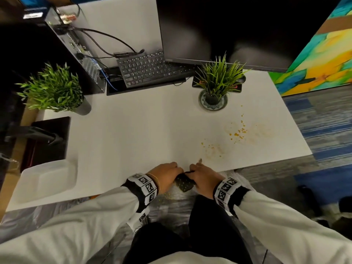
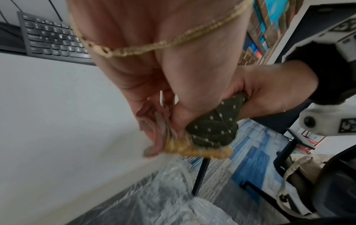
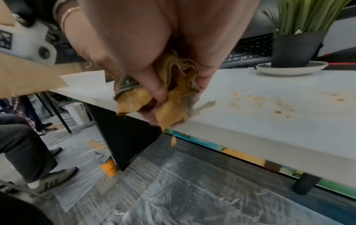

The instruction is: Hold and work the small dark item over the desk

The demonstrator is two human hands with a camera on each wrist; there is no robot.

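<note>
Both hands bunched tight on one cloth (image 1: 183, 182), right at the near desk (image 1: 133, 130) edge. Left hand (image 1: 164, 173) grips the dark dotted end, right hand (image 1: 202, 177) squeezes the yellow-stained wad (image 3: 173, 94). Crumbs (image 3: 174, 141) dropping below the grip onto plastic sheet (image 3: 192, 190). Risk: squeezing partly over the desk puts bits back on it or onto the lap. More yellow crumbs and smears (image 1: 237, 133) sit well right of the grip.
</note>
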